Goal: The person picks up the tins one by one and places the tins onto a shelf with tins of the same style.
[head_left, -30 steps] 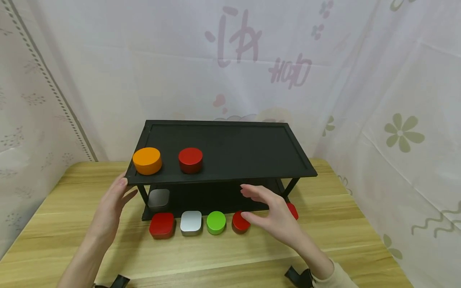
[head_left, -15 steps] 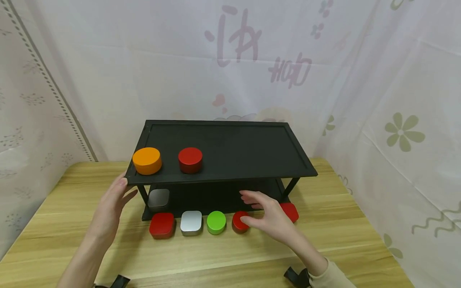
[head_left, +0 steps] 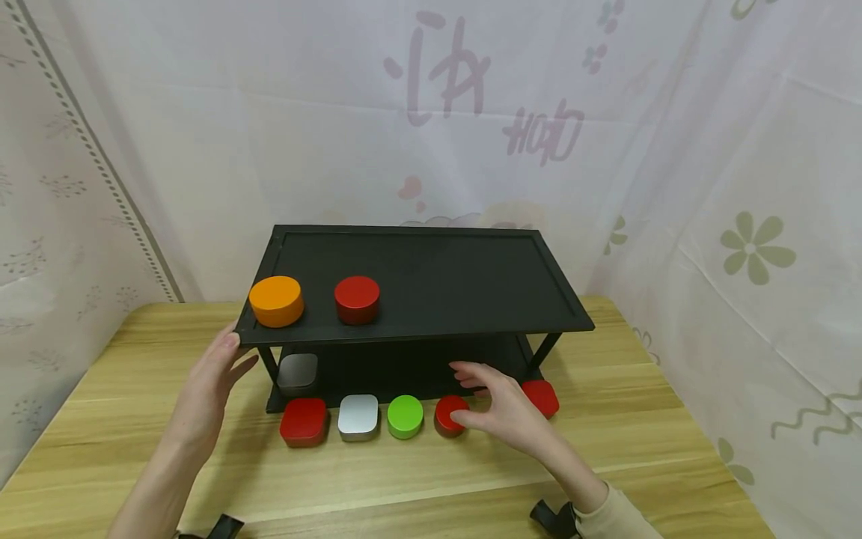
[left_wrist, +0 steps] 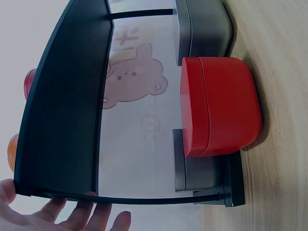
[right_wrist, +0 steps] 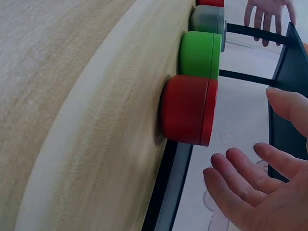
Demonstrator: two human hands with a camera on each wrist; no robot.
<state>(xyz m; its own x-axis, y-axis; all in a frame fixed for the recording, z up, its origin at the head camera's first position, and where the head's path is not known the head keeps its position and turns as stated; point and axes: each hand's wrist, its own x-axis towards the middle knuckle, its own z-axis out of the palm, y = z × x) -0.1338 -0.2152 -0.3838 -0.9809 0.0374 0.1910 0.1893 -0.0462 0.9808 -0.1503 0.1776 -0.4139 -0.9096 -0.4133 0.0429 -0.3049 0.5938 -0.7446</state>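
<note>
Our right hand [head_left: 505, 410], loose-fingered and grasping nothing, hangs just apart from the round red tin [right_wrist: 187, 110] on the table [head_left: 377, 490], a narrow gap from the green tin [head_left: 405, 416]. Our left hand [head_left: 205, 389] grips the black rack [head_left: 451, 277] by its near left corner.

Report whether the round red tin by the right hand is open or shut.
Shut: in the right wrist view, the lid sits on the round red tin with a thin seam.

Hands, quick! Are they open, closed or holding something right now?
Left hand: open, touching the shelf at its corner.
Right hand: open, holding nothing, near the round red tin on the table.
</note>
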